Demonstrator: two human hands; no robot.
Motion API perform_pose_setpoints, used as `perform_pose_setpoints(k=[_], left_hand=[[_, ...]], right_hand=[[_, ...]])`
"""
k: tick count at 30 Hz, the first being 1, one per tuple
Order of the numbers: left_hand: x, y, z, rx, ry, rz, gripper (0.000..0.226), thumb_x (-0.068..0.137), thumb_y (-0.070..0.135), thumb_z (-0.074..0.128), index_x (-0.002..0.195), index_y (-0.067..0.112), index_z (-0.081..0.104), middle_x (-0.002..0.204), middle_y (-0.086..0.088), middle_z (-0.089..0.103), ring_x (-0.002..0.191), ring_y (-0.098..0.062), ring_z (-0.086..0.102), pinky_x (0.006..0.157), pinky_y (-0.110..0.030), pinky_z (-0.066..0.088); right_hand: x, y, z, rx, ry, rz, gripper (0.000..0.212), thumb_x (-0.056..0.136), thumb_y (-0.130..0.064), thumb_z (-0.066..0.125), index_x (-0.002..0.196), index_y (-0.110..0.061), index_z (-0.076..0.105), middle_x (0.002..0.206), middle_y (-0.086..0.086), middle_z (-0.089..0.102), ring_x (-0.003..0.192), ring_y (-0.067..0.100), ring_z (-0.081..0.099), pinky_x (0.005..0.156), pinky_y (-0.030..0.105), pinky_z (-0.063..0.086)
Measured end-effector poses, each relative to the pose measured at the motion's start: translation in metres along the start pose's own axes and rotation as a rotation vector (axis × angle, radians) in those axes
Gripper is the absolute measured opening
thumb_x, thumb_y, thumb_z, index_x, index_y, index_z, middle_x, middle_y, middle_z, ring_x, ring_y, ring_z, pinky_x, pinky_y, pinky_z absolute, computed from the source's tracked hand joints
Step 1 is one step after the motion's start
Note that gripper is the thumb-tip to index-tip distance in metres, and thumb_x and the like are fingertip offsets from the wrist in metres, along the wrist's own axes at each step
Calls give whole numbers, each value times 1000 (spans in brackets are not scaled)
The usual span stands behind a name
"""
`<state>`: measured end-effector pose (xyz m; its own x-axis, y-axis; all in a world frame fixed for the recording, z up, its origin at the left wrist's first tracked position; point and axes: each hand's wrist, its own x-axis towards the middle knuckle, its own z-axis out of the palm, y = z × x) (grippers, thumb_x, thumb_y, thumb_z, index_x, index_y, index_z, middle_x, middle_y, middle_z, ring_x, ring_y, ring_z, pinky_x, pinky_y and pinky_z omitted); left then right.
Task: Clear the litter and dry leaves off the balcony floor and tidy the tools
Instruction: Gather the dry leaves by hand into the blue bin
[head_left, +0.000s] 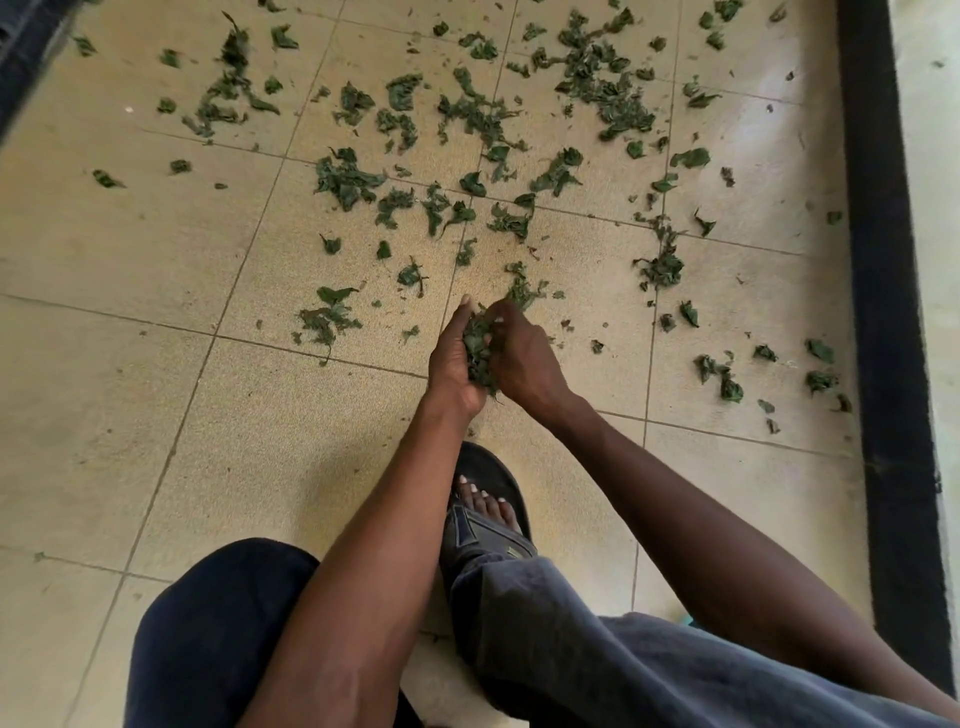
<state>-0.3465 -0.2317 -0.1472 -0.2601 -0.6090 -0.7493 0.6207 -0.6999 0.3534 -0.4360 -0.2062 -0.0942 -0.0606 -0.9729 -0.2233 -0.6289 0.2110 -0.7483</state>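
Dark green dry leaves (483, 119) lie scattered over the beige tiled balcony floor (156, 249), thickest across the far middle and right. My left hand (451, 358) is cupped palm-up low over the floor and holds a bunch of gathered leaves (478, 353). My right hand (519, 358) curls over the same bunch from the right and presses leaves into it. A small clump of leaves (522, 288) lies on the tile just beyond my fingertips.
A black raised edge (883, 260) runs along the right side of the floor. My sandalled foot (488, 504) stands on the tile just behind my hands, with my knees at the bottom. A dark object (26, 47) fills the top left corner.
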Motion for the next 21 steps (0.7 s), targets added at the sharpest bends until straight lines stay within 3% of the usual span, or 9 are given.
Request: perform_pose_setpoints(k=[4, 7, 9, 10, 11, 13, 15, 18, 21], left_hand=[[-6, 4, 8, 49, -4, -35, 34, 83, 33, 73, 105, 7, 72, 114, -16, 69, 106, -31, 67, 95, -43, 52], [-6, 11, 8, 47, 68, -6, 18, 80, 21, 74, 92, 7, 74, 109, -15, 67, 85, -24, 62, 70, -34, 49], [-4, 18, 5, 14, 124, 29, 6, 82, 13, 70, 81, 8, 67, 85, -10, 64, 59, -14, 52, 48, -23, 39], [-3, 22, 4, -4, 138, 48, 8, 84, 9, 66, 77, 9, 61, 71, -6, 59, 48, -11, 46, 39, -19, 34], [-3, 28, 3, -17, 138, 62, 12, 85, 6, 62, 75, 9, 58, 63, -4, 55, 43, -9, 42, 35, -16, 31], [-4, 38, 1, -40, 128, 82, 17, 87, 3, 59, 72, 10, 55, 58, -1, 52, 42, -9, 41, 33, -14, 29], [-5, 43, -1, -51, 122, 92, 18, 87, 2, 59, 72, 11, 54, 58, -1, 52, 43, -9, 42, 33, -15, 29], [-5, 42, -1, -50, 136, 88, 18, 87, 2, 59, 73, 11, 54, 60, -1, 52, 46, -9, 42, 33, -16, 29], [-5, 36, 0, -53, 148, 67, 15, 85, 2, 62, 74, 11, 56, 63, -2, 52, 48, -10, 44, 33, -16, 30]], right_hand=[[14, 7, 5, -22, 171, 33, 21, 81, 5, 56, 94, -4, 70, 95, 4, 55, 90, 20, 53, 77, 33, 48], [30, 8, 3, -121, 45, 87, 15, 78, -2, 68, 88, -11, 74, 101, 3, 57, 101, 21, 51, 89, 38, 43], [39, 8, -12, 165, -220, 154, 11, 82, -6, 72, 93, -6, 74, 96, 2, 70, 89, 13, 64, 80, 31, 49], [42, 9, -19, 322, -255, 182, 16, 86, -10, 69, 100, -4, 73, 99, 3, 72, 86, 7, 66, 76, 24, 48], [44, 14, -26, 410, -154, 198, 23, 91, -15, 66, 110, -3, 70, 106, 5, 72, 88, 5, 65, 75, 21, 47], [47, 36, -31, 275, 300, 244, 39, 98, -26, 56, 129, -2, 58, 127, 11, 62, 108, 12, 58, 93, 24, 43], [45, 70, -26, 53, 538, 399, 54, 103, -36, 41, 140, 3, 40, 144, 20, 43, 133, 27, 39, 116, 40, 27], [34, 98, -4, -56, 445, 676, 74, 103, -50, 20, 153, 3, 5, 161, 22, 2, 149, 34, -1, 121, 44, -3], [29, 93, 29, -161, 284, 498, 76, 101, -55, 8, 153, -2, -7, 161, 18, -12, 149, 31, -13, 120, 43, -10]])
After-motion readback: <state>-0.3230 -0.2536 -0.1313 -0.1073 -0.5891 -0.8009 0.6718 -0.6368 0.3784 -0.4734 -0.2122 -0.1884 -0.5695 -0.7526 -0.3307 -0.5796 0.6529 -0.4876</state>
